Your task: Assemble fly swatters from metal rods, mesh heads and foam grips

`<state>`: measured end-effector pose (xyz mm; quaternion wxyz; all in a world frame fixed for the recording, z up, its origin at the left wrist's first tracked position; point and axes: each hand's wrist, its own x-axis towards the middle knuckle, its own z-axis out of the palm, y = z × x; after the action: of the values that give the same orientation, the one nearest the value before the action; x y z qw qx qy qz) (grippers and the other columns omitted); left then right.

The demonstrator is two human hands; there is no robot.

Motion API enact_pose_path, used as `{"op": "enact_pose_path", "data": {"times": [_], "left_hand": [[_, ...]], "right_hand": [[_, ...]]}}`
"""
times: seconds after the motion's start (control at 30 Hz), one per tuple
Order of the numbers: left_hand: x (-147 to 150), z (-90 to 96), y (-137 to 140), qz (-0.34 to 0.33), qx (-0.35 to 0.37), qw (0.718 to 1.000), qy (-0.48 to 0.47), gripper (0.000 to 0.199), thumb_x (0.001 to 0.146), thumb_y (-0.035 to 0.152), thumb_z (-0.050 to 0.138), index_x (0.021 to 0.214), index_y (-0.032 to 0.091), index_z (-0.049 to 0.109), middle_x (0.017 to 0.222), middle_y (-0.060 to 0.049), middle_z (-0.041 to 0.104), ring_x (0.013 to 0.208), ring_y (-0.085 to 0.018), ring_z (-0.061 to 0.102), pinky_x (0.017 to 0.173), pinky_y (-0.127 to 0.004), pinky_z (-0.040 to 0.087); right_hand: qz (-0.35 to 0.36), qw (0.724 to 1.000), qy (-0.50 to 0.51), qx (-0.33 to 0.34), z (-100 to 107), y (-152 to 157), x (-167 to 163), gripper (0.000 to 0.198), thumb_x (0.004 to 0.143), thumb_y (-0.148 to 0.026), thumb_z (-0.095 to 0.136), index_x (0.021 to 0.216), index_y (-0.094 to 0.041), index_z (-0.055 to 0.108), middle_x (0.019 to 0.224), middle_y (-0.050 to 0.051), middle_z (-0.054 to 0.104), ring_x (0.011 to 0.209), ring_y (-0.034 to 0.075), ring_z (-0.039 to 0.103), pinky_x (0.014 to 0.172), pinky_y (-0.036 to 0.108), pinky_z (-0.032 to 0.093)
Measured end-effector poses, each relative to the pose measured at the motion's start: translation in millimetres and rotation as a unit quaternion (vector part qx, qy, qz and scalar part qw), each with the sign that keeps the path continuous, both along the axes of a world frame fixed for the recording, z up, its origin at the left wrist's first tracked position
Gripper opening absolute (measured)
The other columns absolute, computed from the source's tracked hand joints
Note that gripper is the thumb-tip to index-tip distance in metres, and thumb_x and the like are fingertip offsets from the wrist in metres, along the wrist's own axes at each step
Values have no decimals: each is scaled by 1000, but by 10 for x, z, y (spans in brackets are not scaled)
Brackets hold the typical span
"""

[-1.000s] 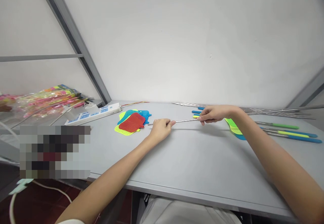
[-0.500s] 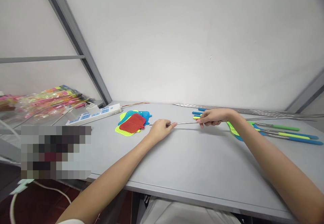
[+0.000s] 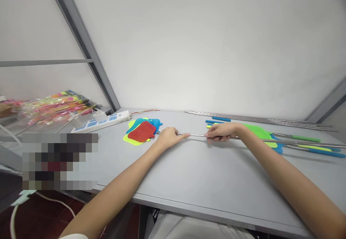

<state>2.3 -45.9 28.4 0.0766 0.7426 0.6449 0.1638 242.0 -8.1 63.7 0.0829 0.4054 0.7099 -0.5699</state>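
A thin metal rod (image 3: 197, 135) runs level above the table between my two hands and on past the right one. My left hand (image 3: 169, 137) is closed around its left part, thumb pointing right along it. My right hand (image 3: 221, 132) pinches the rod farther along, fingers wrapped over it. Left of my left hand lie loose flyswatter heads, a red one (image 3: 141, 131) on top of yellow and blue ones. Beyond and right of my right hand lie flyswatters with metal shafts, among them one with a green head (image 3: 256, 131). Loose blue handles (image 3: 221, 119) lie behind my right hand.
Several bare metal rods (image 3: 259, 119) lie along the wall at the back. A white power strip (image 3: 108, 121) with plugs sits at the back left. Plastic-wrapped colourful goods (image 3: 56, 109) are piled at far left. The grey table's (image 3: 189, 181) front edge is near my lap.
The rod and my right hand have come slightly lower and to the left, the rod's right part nearer to me. My left hand stays nearly in place, holding it.
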Motion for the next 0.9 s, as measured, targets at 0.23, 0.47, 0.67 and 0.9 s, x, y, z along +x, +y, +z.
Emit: {"op": "enact_pose_path", "data": {"times": [0.23, 0.47, 0.67, 0.9], "left_hand": [[29, -43, 6, -16, -17, 999, 22, 57, 59, 72, 26, 54, 19, 48, 54, -2, 53, 56, -18, 50, 46, -24, 25], [68, -100, -12, -3, -15, 1000, 9, 49, 63, 65, 34, 74, 21, 53, 68, -2, 59, 68, -20, 54, 56, -26, 32], [96, -118, -46, -24, 2, 1000, 16, 39, 68, 57, 35, 75, 21, 50, 61, 0, 57, 65, -19, 53, 57, -26, 32], [93, -125, -28, -33, 4, 999, 18, 39, 69, 57, 34, 74, 21, 50, 64, 0, 58, 67, -18, 53, 58, -26, 32]], "right_hand": [[2, 997, 41, -63, -240, 66, 38, 37, 73, -48, 44, 76, -13, 53, 54, -7, 26, 36, 1, 18, 30, 14, 13], [-15, 993, 74, -86, -325, 53, 68, 33, 74, -44, 45, 77, -13, 51, 54, -7, 29, 35, 0, 17, 28, 13, 12], [-20, 991, 89, -96, -348, 30, 68, 32, 74, -43, 46, 77, -12, 52, 54, -7, 31, 33, -1, 20, 27, 13, 11], [-33, 988, 104, -111, -388, 47, 71, 30, 73, -41, 49, 81, -12, 52, 51, -8, 31, 32, 0, 21, 26, 12, 15]]}}
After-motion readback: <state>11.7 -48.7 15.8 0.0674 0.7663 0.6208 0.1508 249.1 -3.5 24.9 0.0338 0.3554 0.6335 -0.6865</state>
